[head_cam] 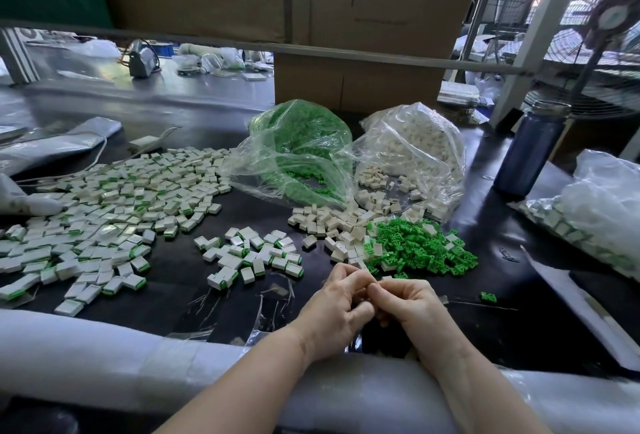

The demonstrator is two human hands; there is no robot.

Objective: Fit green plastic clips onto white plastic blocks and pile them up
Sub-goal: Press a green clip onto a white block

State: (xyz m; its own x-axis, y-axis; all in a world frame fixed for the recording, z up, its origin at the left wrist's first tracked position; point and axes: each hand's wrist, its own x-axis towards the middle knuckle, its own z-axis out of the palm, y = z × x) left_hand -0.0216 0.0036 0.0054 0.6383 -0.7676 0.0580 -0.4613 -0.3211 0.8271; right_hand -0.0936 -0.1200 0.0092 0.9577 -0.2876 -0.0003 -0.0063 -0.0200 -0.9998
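Head view: both hands curled together; held piece hidden, orientation unclear.

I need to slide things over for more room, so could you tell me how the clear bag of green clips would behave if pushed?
The clear bag of green clips looks thin and crumpled, so it would probably buckle rather than slide. Its mouth lies open, so clips may spill out.
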